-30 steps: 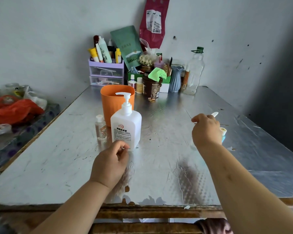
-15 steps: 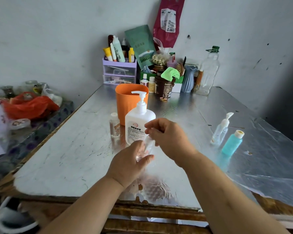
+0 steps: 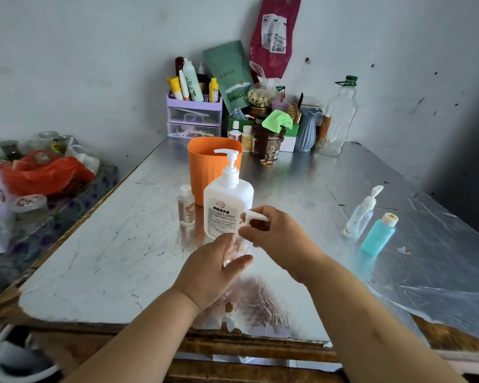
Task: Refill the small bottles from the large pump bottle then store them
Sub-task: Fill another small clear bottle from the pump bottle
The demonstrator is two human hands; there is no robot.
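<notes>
Left hand [image 3: 213, 272]: forearm reaching from near edge, fingers curled round small bottle [image 3: 233, 252]. Right hand [image 3: 277, 233]: just right, fingertips pinching pump top [image 3: 254, 216].

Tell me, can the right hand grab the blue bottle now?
Probably not yet: the right hand is busy gripping the pump top of the clear bottle in the left hand. The blue bottle stands in the open on that side, though, so after letting go it likely could.

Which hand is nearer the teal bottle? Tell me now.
Right. The right hand is left of the teal bottle, apart from it; the left hand is farther away, left of the right hand.
</notes>
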